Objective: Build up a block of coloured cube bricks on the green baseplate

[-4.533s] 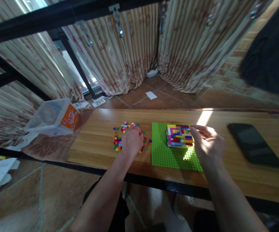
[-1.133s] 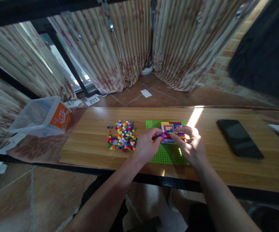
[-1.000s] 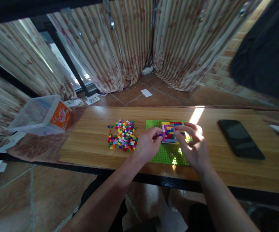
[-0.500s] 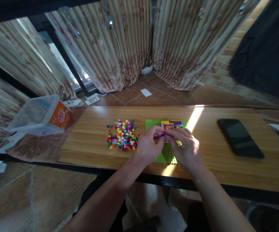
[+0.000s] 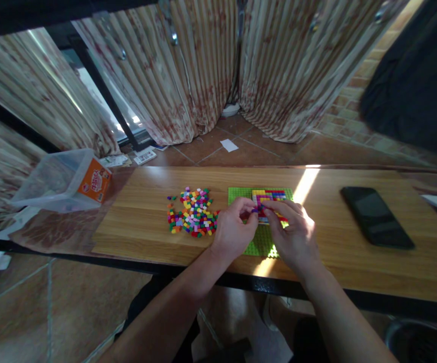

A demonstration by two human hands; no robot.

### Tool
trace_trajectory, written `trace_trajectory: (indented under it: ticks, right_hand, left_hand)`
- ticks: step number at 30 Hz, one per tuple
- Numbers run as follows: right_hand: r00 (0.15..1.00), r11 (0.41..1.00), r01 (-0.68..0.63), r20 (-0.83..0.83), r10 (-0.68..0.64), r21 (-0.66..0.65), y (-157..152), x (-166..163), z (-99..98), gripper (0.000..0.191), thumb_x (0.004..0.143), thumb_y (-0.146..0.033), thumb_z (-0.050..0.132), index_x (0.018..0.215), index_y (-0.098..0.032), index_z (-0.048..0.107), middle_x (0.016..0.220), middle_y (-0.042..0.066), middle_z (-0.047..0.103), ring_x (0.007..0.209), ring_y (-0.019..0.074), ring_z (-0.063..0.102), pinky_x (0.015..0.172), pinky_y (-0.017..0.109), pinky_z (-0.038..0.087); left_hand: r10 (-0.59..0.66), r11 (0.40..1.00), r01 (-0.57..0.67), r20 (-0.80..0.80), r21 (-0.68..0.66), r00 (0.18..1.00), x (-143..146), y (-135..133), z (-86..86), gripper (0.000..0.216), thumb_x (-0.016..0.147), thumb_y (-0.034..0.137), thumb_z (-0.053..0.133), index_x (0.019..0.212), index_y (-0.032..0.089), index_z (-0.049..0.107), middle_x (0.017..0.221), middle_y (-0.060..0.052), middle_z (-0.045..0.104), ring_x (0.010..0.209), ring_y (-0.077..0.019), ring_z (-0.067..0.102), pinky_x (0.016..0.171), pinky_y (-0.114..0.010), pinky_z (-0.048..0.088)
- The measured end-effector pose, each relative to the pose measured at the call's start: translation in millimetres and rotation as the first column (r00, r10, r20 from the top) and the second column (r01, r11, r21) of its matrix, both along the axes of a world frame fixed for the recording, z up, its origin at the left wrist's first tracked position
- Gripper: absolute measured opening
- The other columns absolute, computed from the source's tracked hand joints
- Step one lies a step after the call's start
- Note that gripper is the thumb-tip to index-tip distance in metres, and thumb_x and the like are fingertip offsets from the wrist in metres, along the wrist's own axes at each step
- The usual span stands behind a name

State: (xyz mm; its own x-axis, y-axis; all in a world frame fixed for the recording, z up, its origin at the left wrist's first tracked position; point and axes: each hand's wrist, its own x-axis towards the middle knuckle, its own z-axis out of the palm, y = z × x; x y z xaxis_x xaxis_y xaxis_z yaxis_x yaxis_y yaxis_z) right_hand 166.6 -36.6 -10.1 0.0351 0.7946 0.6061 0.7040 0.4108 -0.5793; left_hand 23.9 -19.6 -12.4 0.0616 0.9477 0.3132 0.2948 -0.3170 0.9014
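My left hand [image 5: 235,227] is closed in a pinch on a small purple toy brick [image 5: 255,209], held low over the green baseplate [image 5: 239,192]. Close to it, my right hand [image 5: 296,229] brings thumb and forefinger together at the brick's right side. Whatever lies between those right fingertips is too small to make out. Behind the fingers, a block of coloured bricks [image 5: 269,194] in yellow, red, blue and purple rows covers part of the baseplate. My hands hide some of its near and left side.
A loose pile of small coloured bricks [image 5: 196,214] lies left of the baseplate on the wooden table [image 5: 139,212]. To the right rests a black phone [image 5: 376,217]. A clear plastic tub [image 5: 55,179] with an orange label stands at the far left. Sunlight crosses the table.
The right fingers have lifted and drawn slightly apart from the left ones, uncovering more of the brick rows. My left hand has hardly moved.
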Motion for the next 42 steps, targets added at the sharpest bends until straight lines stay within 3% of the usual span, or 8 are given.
trace_trajectory:
  ticks: [5,10,18,22,28,42]
  right_hand:
    - [0.995,0.995,0.095,-0.036,-0.095,-0.019,3.2,16.7,-2.3,0.019,0.096,-0.032,0.055,0.104,-0.028,0.072,0.098,0.006,0.07,0.089,0.0208,0.067,0.078,0.04,0.055]
    - [0.998,0.998,0.048,-0.038,-0.049,-0.041,3.5,20.8,-4.4,0.015,0.094,-0.032,0.058,0.1,-0.028,0.071,0.097,0.005,0.072,0.086,0.0207,0.067,0.077,0.04,0.056]
    - [0.997,0.999,-0.045,0.06,0.045,-0.001,6.4,6.0,-9.7,0.015,0.094,-0.026,0.059,0.096,-0.029,0.073,0.101,0.004,0.072,0.096,0.0221,0.063,0.088,0.045,0.053]
    - [0.998,1.0,0.008,0.066,-0.009,0.008,10.9,5.0,-19.0,0.012,0.09,-0.029,0.064,0.089,-0.031,0.076,0.112,0.005,0.069,0.106,0.0249,0.059,0.088,0.048,0.052]
    - [0.998,0.997,0.066,0.011,-0.066,-0.025,12.1,6.2,-28.0,0.011,0.086,-0.027,0.067,0.087,-0.032,0.076,0.111,0.005,0.065,0.105,0.0253,0.059,0.096,0.056,0.047]
    - [0.984,0.99,0.129,-0.117,-0.135,-0.062,9.4,1.8,-18.1,0.008,0.083,-0.031,0.068,0.085,-0.027,0.074,0.107,0.007,0.068,0.108,0.0277,0.057,0.096,0.056,0.05]
  left_hand:
    - [-0.003,1.0,0.008,-0.147,0.03,0.989,-9.1,4.6,0.2,0.012,0.087,0.011,0.058,0.094,0.018,0.065,0.09,-0.004,0.072,0.084,-0.0165,0.068,0.078,-0.029,0.055]
    - [-0.02,0.998,0.033,-0.211,0.061,0.977,-11.9,5.1,0.4,0.012,0.089,0.01,0.058,0.091,0.018,0.067,0.092,-0.004,0.073,0.088,-0.0175,0.068,0.083,-0.031,0.055]
    - [-0.053,0.995,0.071,-0.251,0.064,0.967,-10.1,2.8,1.4,0.015,0.09,0.011,0.058,0.093,0.018,0.071,0.092,-0.004,0.074,0.091,-0.0183,0.068,0.088,-0.034,0.055]
    - [-0.047,0.996,0.065,-0.281,0.055,0.958,-10.8,3.4,1.7,0.018,0.089,0.008,0.056,0.092,0.017,0.071,0.092,-0.005,0.074,0.09,-0.0186,0.068,0.086,-0.034,0.055]
    - [-0.061,0.996,0.078,-0.306,0.044,0.95,-11.4,3.8,0.9,0.018,0.09,0.009,0.056,0.094,0.018,0.072,0.094,-0.005,0.074,0.092,-0.0184,0.069,0.088,-0.034,0.055]
    - [-0.068,0.996,0.081,-0.298,0.03,0.952,-10.2,2.8,-0.5,0.019,0.09,0.01,0.057,0.099,0.017,0.071,0.097,-0.007,0.074,0.093,-0.0196,0.069,0.09,-0.036,0.056]
